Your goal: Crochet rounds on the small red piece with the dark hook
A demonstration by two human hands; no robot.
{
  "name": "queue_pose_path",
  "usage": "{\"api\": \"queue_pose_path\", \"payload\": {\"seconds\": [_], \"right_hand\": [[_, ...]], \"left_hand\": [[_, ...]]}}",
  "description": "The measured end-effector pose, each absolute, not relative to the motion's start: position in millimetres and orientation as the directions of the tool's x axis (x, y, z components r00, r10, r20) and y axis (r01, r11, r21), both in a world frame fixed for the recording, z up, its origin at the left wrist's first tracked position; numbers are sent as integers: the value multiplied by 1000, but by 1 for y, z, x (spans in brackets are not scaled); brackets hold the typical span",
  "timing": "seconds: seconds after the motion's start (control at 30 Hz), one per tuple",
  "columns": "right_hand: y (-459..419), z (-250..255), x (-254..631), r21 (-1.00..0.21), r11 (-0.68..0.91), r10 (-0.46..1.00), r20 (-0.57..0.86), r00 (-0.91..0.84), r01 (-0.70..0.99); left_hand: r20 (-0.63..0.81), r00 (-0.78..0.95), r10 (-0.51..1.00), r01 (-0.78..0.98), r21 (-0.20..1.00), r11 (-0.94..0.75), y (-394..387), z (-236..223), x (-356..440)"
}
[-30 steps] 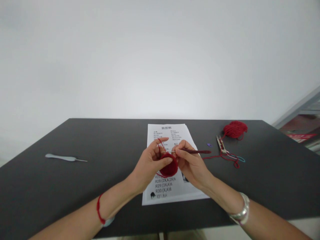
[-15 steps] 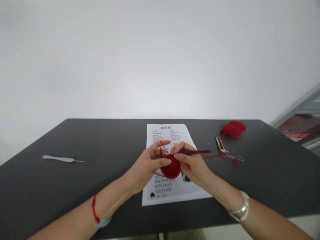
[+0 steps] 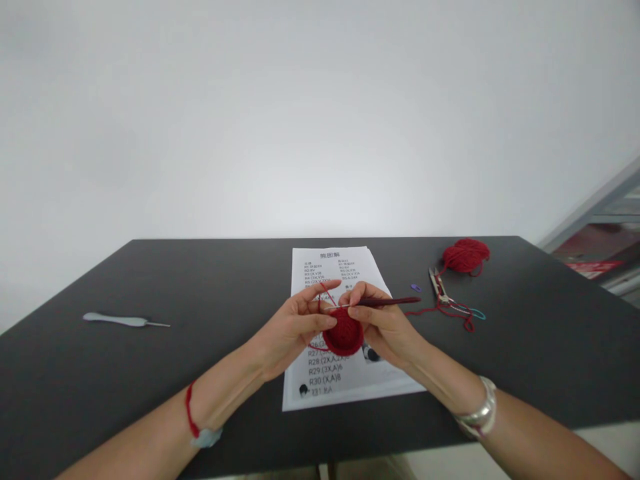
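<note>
Between my hands is a small round red crochet piece (image 3: 345,335), cupped in shape, held above a printed pattern sheet (image 3: 327,257). My left hand (image 3: 296,323) pinches its left edge with thumb and fingers, and red yarn runs up over the raised index finger. In my right hand (image 3: 383,323) is a crochet hook (image 3: 393,301) with a dark red handle, lying nearly level. Its metal shaft points left along the top edge of the piece. The right fingers also touch the piece's upper right edge. Whether the hook's tip sits in a stitch I cannot tell.
A red yarn ball (image 3: 466,257) sits at the back right of the black table (image 3: 225,280). Before it lie scissors (image 3: 439,288) with a loose yarn strand, and a purple stitch marker (image 3: 415,287). A second, grey-handled hook (image 3: 117,320) lies far left. Behind stands a white wall.
The crochet piece has turned slightly, showing more of its face, and my left thumb has shifted a little left on it. The whole view has shifted slightly.
</note>
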State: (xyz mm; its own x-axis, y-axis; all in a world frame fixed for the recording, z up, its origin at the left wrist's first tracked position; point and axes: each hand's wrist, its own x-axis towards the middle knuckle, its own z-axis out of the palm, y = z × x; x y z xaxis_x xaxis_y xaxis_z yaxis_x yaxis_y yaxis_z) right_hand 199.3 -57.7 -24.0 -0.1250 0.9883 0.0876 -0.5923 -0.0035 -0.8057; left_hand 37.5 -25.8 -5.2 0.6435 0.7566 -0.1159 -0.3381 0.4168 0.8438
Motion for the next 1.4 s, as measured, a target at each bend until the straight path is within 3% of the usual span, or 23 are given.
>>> {"api": "queue_pose_path", "payload": {"seconds": [0.33, 0.93, 1.17, 1.4], "right_hand": [[-57, -21, 198, -832, 9, 986, 100, -135, -554], [-56, -21, 197, -828, -7, 987, 83, -135, -560], [-56, -22, 198, -828, 4, 986, 98, -138, -561], [-54, -30, 199, -896, 239, 950, 296, -102, -375]], "left_hand": [[-38, 534, 844, -305, 923, 234, -28, -5, 39], [-107, 552, 827, -308, 895, 322, -29, -4, 39], [-41, 535, 844, -342, 903, 261, -30, -4, 39], [-40, 461, 887, -256, 950, 176, -31, -2, 42]]}}
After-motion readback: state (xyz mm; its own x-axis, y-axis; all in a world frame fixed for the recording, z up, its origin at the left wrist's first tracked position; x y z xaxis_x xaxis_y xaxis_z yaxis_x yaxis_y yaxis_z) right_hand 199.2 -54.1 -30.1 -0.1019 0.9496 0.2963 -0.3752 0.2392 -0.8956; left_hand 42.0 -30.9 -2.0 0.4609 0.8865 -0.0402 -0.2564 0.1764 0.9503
